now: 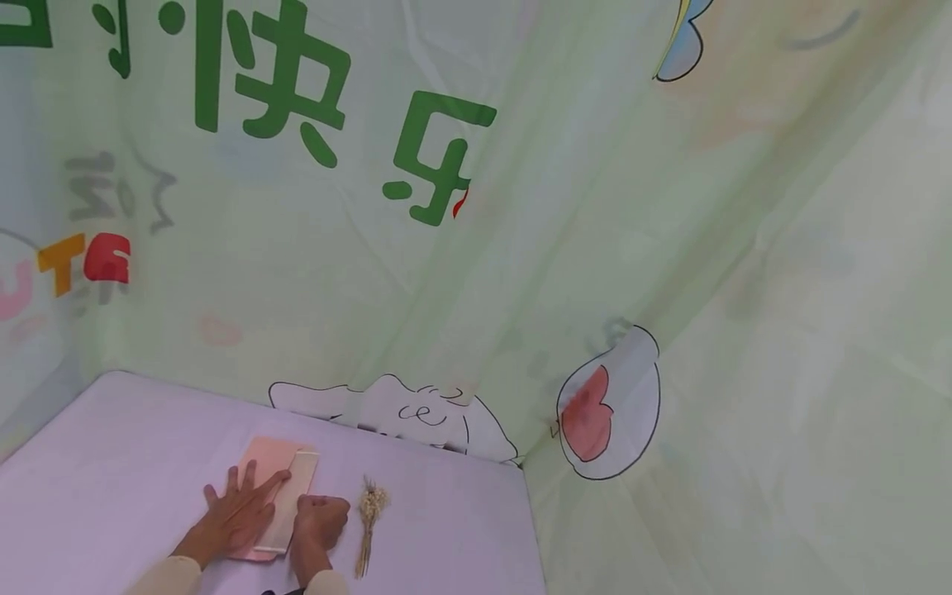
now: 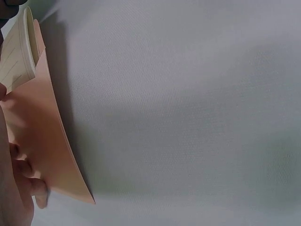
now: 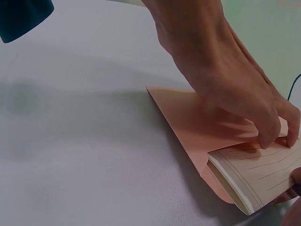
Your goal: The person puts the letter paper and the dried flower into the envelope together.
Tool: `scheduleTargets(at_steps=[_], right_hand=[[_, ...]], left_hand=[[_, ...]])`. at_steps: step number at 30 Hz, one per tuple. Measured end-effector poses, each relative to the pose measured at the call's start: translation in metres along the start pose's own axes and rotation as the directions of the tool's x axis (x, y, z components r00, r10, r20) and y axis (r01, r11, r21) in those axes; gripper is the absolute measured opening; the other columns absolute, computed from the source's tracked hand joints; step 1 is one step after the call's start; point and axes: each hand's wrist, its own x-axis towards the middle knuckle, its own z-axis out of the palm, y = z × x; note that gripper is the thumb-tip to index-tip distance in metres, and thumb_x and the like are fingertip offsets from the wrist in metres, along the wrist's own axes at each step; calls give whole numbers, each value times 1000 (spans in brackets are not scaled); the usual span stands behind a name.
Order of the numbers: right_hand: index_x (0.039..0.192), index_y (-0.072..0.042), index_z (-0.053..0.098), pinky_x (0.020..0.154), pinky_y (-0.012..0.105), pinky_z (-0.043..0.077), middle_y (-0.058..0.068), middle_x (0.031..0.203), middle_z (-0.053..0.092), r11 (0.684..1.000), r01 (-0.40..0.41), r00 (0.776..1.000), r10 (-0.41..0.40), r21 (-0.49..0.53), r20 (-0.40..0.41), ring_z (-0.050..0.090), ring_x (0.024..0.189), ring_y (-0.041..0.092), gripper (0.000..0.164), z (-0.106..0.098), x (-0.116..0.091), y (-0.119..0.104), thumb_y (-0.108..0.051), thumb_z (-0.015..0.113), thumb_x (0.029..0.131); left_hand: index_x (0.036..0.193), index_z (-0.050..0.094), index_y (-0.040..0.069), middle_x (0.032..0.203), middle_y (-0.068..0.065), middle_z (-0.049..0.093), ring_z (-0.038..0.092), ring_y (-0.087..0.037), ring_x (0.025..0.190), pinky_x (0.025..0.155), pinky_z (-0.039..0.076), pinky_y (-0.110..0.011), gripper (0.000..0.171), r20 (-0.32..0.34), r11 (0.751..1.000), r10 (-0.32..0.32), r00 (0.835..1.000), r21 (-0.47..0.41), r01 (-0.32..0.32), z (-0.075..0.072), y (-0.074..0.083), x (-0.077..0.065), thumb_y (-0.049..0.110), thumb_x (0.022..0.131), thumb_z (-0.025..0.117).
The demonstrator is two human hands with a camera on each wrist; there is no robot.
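Note:
A pink envelope [image 1: 268,456] lies on the table with folded cream lined letter paper [image 1: 292,500] along its right side. In the right wrist view, the lined paper [image 3: 268,167] sits partly inside the envelope [image 3: 188,113], its folded edges sticking out. My left hand [image 1: 236,514] rests on both with fingers spread, the index finger reaching onto the paper. My right hand [image 1: 321,522] is curled at the paper's right edge. Its thumb [image 3: 297,175] lies on top of the paper edge; the other fingers are mostly out of that view.
A small bunch of dried flowers [image 1: 369,508] lies right of my right hand on the pale table [image 1: 461,529]. Printed fabric [image 1: 357,273] hangs behind and to the right of the table. A dark teal object [image 3: 23,16] shows in the right wrist view's corner.

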Motion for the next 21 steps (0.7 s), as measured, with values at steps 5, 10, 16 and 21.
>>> scheduleTargets(at_steps=[5, 10, 16, 21], right_hand=[[75, -9, 60, 64, 40, 49, 2, 68, 63, 998, 32, 999, -33, -49, -20, 58, 63, 19, 30, 5, 1, 3, 3, 87, 69], [76, -10, 59, 63, 40, 47, 2, 67, 62, 995, 48, 998, -52, -84, -43, 56, 62, 18, 33, 7, -1, 7, 3, 88, 68], [77, -10, 59, 65, 41, 48, 1, 67, 62, 994, 41, 999, -44, -99, -27, 57, 63, 18, 32, 6, -2, 4, 2, 87, 70], [76, -10, 58, 64, 41, 48, 1, 66, 61, 992, 49, 998, -54, -115, -41, 57, 62, 18, 33, 7, -1, 3, 4, 87, 68]], left_hand=[[156, 49, 23, 156, -48, 40, 42, -81, 133, 94, 30, -100, 52, 22, 1000, -2, 1000, -10, 2, -2, -1, 0, 33, 107, 62], [156, 46, 23, 158, -49, 38, 39, -82, 135, 96, 29, -100, 51, 39, 999, -23, 999, -24, 24, 3, -1, -1, 31, 108, 60], [154, 49, 19, 157, -50, 37, 39, -82, 135, 96, 29, -100, 49, 38, 999, -43, 998, -21, 44, 3, 0, 1, 29, 107, 61], [156, 47, 23, 157, -50, 36, 37, -83, 135, 97, 28, -100, 51, 52, 999, -34, 998, -34, 36, 3, -2, 2, 29, 107, 60]])
